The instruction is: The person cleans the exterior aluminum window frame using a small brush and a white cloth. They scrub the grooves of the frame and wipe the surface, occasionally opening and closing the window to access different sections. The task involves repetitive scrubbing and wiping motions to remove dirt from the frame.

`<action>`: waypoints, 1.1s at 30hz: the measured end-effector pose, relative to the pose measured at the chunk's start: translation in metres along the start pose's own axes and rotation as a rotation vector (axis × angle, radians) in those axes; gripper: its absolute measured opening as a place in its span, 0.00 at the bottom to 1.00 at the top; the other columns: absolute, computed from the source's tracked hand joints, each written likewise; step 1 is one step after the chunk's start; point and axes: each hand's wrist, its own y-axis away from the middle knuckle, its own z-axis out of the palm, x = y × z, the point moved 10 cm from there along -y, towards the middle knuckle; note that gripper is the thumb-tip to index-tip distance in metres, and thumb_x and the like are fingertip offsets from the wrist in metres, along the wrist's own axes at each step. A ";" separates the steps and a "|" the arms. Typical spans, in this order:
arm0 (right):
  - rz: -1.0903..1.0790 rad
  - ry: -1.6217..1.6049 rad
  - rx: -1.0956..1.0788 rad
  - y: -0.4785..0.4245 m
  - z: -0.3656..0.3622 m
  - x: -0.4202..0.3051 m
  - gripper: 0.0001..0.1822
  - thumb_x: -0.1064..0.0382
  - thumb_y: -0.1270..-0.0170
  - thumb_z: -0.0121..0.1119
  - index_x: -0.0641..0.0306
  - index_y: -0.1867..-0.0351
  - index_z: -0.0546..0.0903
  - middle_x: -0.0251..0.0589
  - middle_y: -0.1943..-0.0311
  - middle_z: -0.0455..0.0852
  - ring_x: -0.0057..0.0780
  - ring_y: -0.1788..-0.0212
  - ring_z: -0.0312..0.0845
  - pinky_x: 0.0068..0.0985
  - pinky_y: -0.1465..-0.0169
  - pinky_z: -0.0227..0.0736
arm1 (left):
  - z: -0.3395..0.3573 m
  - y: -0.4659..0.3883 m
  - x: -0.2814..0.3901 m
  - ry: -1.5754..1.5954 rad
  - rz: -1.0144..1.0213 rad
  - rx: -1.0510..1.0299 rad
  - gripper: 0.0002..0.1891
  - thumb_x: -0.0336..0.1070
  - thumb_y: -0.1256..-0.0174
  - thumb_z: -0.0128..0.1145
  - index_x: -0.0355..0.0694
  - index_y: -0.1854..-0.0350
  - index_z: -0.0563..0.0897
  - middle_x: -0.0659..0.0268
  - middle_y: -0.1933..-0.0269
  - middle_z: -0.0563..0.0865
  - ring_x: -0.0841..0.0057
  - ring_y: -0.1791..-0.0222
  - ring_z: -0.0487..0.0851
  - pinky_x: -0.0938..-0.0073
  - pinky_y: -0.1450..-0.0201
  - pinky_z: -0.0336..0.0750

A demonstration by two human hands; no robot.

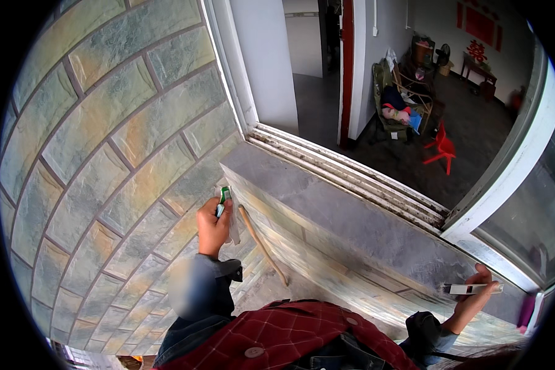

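Observation:
My left hand (214, 225) is closed around a trowel-like tool with a green handle (225, 193) and a flat grey blade (234, 229), close to the tiled wall corner. At the far right, my right hand (477, 290) holds a narrow flat light-coloured tool (465, 289), possibly a scraper, its end against the grey window sill (333, 203). What exactly this tool is, I cannot tell. Between the hands, nearer the left one, a wooden stick (262, 245) leans in the corner below the sill.
Stone-look tiles (134, 129) cover the wall at left. A dirty sliding-window track (351, 178) runs behind the sill, with a white frame (504, 194) at right. Inside the room are a red plastic chair (444, 147), a loaded reclining chair (393, 115) and a small table (480, 70).

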 end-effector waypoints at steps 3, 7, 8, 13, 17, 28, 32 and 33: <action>0.019 0.042 0.013 0.000 0.005 -0.012 0.34 0.31 0.28 0.39 0.61 0.53 0.81 0.26 0.80 0.68 0.12 0.86 0.56 0.14 0.84 0.47 | 0.008 -0.014 0.005 0.001 0.003 -0.013 0.14 0.37 0.33 0.61 0.32 0.73 0.76 0.56 0.79 0.73 0.68 0.80 0.67 0.67 0.75 0.64; 0.066 0.079 -0.018 0.006 0.022 -0.024 0.31 0.36 0.28 0.47 0.66 0.52 0.78 0.31 0.79 0.72 0.14 0.88 0.62 0.14 0.86 0.51 | 0.016 -0.036 0.006 0.021 0.067 -0.010 0.13 0.35 0.35 0.62 0.31 0.72 0.77 0.54 0.79 0.75 0.64 0.80 0.69 0.67 0.75 0.65; 0.066 0.103 -0.043 0.007 0.030 -0.030 0.30 0.37 0.28 0.49 0.66 0.51 0.78 0.31 0.79 0.73 0.14 0.88 0.63 0.14 0.86 0.51 | 0.017 -0.042 0.006 0.021 0.086 -0.010 0.13 0.35 0.35 0.62 0.31 0.72 0.77 0.54 0.78 0.75 0.63 0.80 0.69 0.67 0.75 0.65; -0.027 0.004 -0.227 0.019 0.091 -0.064 0.22 0.48 0.29 0.56 0.69 0.52 0.77 0.39 0.75 0.79 0.21 0.84 0.75 0.14 0.87 0.62 | 0.025 -0.069 -0.021 0.113 0.099 -0.035 0.12 0.35 0.35 0.62 0.31 0.72 0.78 0.55 0.79 0.74 0.66 0.80 0.69 0.68 0.74 0.66; -0.047 -0.057 -0.460 0.041 0.192 -0.109 0.19 0.53 0.31 0.59 0.71 0.56 0.78 0.45 0.71 0.82 0.29 0.76 0.83 0.19 0.81 0.73 | 0.041 -0.083 -0.061 0.320 0.019 -0.149 0.13 0.37 0.34 0.62 0.32 0.71 0.78 0.62 0.80 0.72 0.79 0.77 0.67 0.72 0.73 0.66; -0.421 0.089 -1.160 0.135 0.538 -0.233 0.11 0.61 0.33 0.62 0.70 0.61 0.84 0.41 0.71 0.87 0.24 0.69 0.81 0.23 0.62 0.74 | 0.084 -0.091 -0.094 0.613 -0.004 -0.413 0.12 0.39 0.33 0.63 0.33 0.67 0.81 0.68 0.78 0.75 0.85 0.75 0.68 0.75 0.73 0.66; -0.911 0.110 -1.126 0.152 0.591 -0.270 0.12 0.60 0.31 0.59 0.69 0.59 0.82 0.48 0.68 0.86 0.40 0.66 0.82 0.31 0.57 0.75 | 0.086 -0.093 -0.089 0.586 0.077 -0.436 0.09 0.36 0.34 0.63 0.34 0.67 0.82 0.62 0.78 0.77 0.78 0.78 0.71 0.72 0.73 0.68; -1.029 0.085 -1.097 0.155 0.600 -0.279 0.12 0.60 0.31 0.59 0.69 0.57 0.82 0.50 0.66 0.85 0.44 0.63 0.83 0.32 0.56 0.75 | 0.087 -0.093 -0.091 0.585 0.093 -0.439 0.09 0.36 0.34 0.63 0.34 0.67 0.82 0.61 0.77 0.77 0.76 0.78 0.71 0.72 0.72 0.68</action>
